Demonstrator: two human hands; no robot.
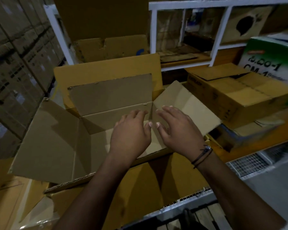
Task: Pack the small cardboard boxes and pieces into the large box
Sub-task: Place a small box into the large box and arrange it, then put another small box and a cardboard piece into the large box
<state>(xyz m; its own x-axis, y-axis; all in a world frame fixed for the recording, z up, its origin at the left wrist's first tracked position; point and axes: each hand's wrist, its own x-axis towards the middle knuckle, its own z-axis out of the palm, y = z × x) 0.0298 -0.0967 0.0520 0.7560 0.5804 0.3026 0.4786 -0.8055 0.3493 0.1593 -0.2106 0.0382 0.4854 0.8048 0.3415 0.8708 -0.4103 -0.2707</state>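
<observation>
A cardboard box (pixel 56 143) lies open in front of me with its flaps spread left, back and right. It sits inside a bigger yellow-brown box (pixel 156 180), whose back flap rises behind it. My left hand (pixel 130 135) and my right hand (pixel 178 131) hover side by side over the open box's inside. The fingers of both are relaxed and spread, and they hold nothing. A closed cardboard box (pixel 236 93) lies to the right.
A white shelf frame (pixel 214 39) with cardboard pieces stands at the back right. A green and white printed carton (pixel 271 57) sits at the far right. Stacked cartons (pixel 15 72) fill the left side. A wire-mesh rack edge (pixel 246 165) runs at the lower right.
</observation>
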